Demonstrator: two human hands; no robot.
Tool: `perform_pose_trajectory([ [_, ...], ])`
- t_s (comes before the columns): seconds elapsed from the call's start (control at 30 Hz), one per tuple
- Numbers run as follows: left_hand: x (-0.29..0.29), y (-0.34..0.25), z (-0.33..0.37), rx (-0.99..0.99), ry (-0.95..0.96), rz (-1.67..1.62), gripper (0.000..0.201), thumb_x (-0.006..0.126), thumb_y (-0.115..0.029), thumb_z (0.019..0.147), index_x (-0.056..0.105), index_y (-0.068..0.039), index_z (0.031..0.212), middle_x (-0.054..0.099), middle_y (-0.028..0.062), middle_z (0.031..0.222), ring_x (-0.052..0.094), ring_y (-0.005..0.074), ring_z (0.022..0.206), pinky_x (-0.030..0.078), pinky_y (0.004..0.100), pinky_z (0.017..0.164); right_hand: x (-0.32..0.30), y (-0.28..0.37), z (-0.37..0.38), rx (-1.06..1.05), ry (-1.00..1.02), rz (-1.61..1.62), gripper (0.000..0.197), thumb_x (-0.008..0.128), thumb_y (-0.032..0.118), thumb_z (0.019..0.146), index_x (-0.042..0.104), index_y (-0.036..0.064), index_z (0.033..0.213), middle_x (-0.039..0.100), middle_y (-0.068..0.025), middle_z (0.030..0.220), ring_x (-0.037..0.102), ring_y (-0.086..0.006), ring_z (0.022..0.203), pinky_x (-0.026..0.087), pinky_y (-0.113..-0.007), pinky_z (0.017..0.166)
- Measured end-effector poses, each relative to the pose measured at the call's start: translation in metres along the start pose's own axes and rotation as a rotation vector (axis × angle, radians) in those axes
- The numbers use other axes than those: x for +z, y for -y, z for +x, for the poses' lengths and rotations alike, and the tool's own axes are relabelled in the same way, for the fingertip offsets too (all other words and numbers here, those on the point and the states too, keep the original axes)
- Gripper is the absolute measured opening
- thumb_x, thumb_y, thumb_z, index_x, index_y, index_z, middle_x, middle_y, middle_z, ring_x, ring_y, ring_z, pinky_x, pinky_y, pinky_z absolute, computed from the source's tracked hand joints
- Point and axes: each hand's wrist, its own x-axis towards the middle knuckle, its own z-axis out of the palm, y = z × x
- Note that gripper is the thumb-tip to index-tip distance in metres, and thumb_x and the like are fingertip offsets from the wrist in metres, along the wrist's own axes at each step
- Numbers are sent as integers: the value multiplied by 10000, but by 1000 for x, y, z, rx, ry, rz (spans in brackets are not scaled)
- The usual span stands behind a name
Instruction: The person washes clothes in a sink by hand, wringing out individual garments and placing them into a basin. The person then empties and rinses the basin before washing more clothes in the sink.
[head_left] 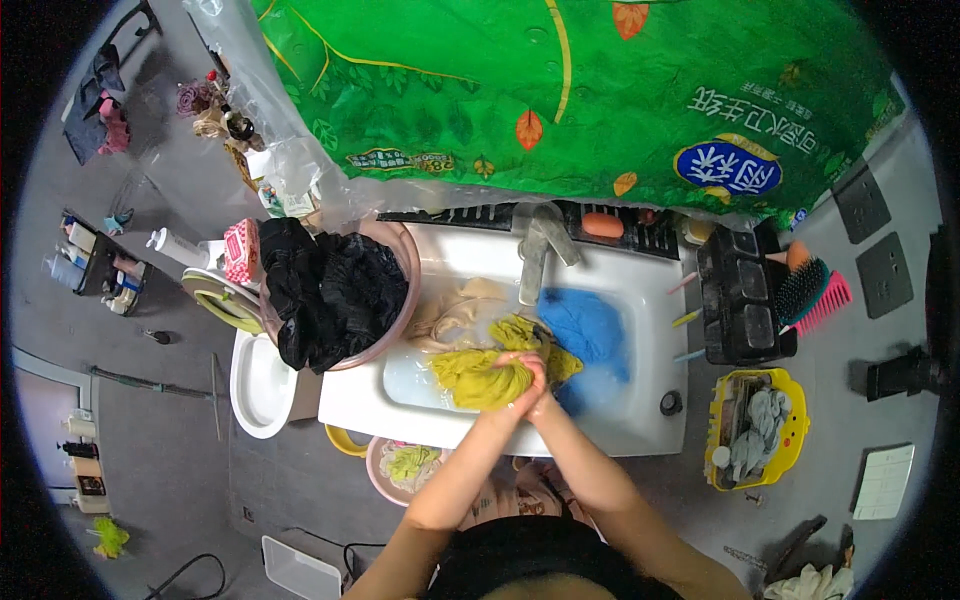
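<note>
Over the white sink (655, 430), my left hand (512, 402) and my right hand (537, 380) are pressed together around a wet yellow-green cloth (480, 381). The cloth bulges out on both sides of my closed fingers, and some of it hangs toward the water. To the right, a blue cloth (585, 325) lies partly sunk in the cloudy water. A beige cloth (470, 308) is in the basin behind and to the left of my hands. Beyond them stands the metal faucet (537, 255).
A pink basin (408, 255) heaped with black clothes (335, 290) rests on the sink's left end. Green plastic packaging (560, 90) hangs over the far side. On the right are a black organizer (735, 290) with brushes and a yellow basket (790, 460). An orange soap bar (602, 225) sits behind the faucet.
</note>
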Motion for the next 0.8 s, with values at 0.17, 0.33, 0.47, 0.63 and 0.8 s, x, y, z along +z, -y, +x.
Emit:
perform_pose_trajectory([
  [0.17,-12,15,-38,-245,94,-178,109,500,-69,740,441,-11,811,427,59,715,460,163,648,438,250,612,-36,-20,4,508,-14,627,232,458,287,838,507,96,961,569,-46,876,557,-179,743,472,-273,677],
  [0.33,-8,-30,-67,-261,-212,183,148,506,-91,737,466,14,833,469,84,724,487,170,637,449,245,592,69,51,7,657,-363,-137,314,667,248,669,558,48,886,570,-53,775,557,-195,627,466,-298,573],
  [0.47,-32,-72,-37,-377,-316,612,130,463,-81,738,457,30,805,496,101,699,508,180,597,474,262,532,58,46,28,248,-231,-880,343,693,234,610,593,-7,832,608,-110,761,588,-222,660,470,-330,617],
  [0.63,-70,-110,-18,-311,-278,725,291,450,-308,843,515,-35,921,556,127,782,562,252,678,494,315,571,74,39,42,354,-66,-1906,304,674,208,570,630,19,804,616,-190,818,606,-312,779,483,-374,701],
  [0.8,-114,-133,-22,-1,-250,1375,266,450,-242,843,515,-62,1027,580,82,876,565,254,812,484,393,718,70,28,17,209,75,-1965,266,619,152,605,615,16,834,617,-195,803,607,-333,772,490,-391,686],
])
